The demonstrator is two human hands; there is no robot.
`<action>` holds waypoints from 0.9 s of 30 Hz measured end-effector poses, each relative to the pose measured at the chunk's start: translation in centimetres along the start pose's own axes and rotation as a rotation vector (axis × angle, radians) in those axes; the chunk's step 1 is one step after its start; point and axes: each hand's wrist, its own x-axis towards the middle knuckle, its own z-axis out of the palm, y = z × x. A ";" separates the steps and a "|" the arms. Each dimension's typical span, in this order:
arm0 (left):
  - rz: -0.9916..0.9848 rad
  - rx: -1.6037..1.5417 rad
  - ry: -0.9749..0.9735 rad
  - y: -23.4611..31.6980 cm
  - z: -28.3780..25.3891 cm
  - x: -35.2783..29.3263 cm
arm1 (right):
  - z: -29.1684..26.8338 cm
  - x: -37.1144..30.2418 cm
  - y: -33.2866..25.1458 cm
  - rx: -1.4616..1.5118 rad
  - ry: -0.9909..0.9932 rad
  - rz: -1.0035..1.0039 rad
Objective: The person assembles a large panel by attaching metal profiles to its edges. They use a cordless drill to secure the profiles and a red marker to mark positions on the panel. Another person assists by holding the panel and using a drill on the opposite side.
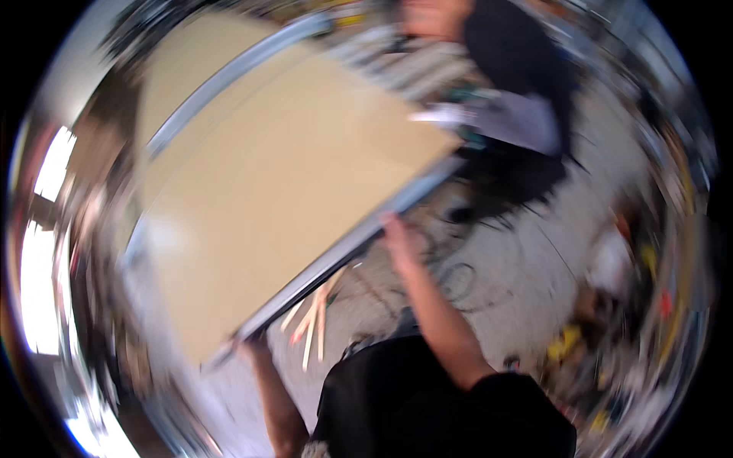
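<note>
A large tan panel (275, 175) with grey metal edging fills the upper left of the head view, smeared by motion. Its near edge slopes up toward the right. My left hand (252, 347) grips that edge close to its lower left corner. Farther along the same edge, my right hand (392, 227) has hold of the metal rail (336, 256), arm stretched forward. The undersides of both hands' grips are hidden or blurred. A second grey metal strip (237, 72) crosses the panel's far part.
Another person in dark clothing (519, 53) is by the panel's right corner, with a pale grey blurred object (519, 122) in front of them. Several thin wooden strips (313, 324) lie on the floor below the panel. A loose cable (458, 282) coils nearby. Clutter (580, 343) lines the right side.
</note>
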 end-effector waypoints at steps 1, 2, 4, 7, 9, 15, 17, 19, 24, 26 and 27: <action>0.014 0.068 0.080 0.2 0.7 0.4 | -0.2 0.3 0.0 -0.017 -0.028 -0.094; 0.024 0.143 0.156 0.4 1.6 0.7 | -0.8 0.7 -0.1 -0.026 -0.049 -0.185; -0.080 0.120 0.157 0.9 6.5 -1.8 | -3.6 2.7 -0.9 0.210 0.101 0.056; -0.236 0.014 0.247 -0.5 4.9 -2.1 | -3.8 -0.1 -2.9 0.195 0.101 0.004; -0.201 0.033 0.326 -0.7 5.9 -2.2 | -4.0 0.6 -3.9 0.193 0.069 0.044; -0.085 0.008 0.459 -4.9 5.7 -0.6 | -6.4 3.8 -3.4 0.171 0.049 0.093; -0.108 0.024 0.408 -4.5 6.4 -1.1 | -6.2 3.7 -3.7 0.178 0.051 0.062; -0.111 0.001 0.363 -2.5 6.8 -2.2 | -6.0 3.8 -4.0 0.184 0.028 0.066; 0.068 0.073 0.590 -5.9 6.4 0.0 | -5.0 3.9 -4.0 0.145 -0.024 0.078; 0.125 0.073 0.582 -5.9 6.5 0.1 | -5.7 4.3 -4.0 0.141 -0.015 0.104; 0.135 0.076 0.577 -5.4 6.9 0.0 | -6.4 4.7 -3.5 0.166 -0.027 0.096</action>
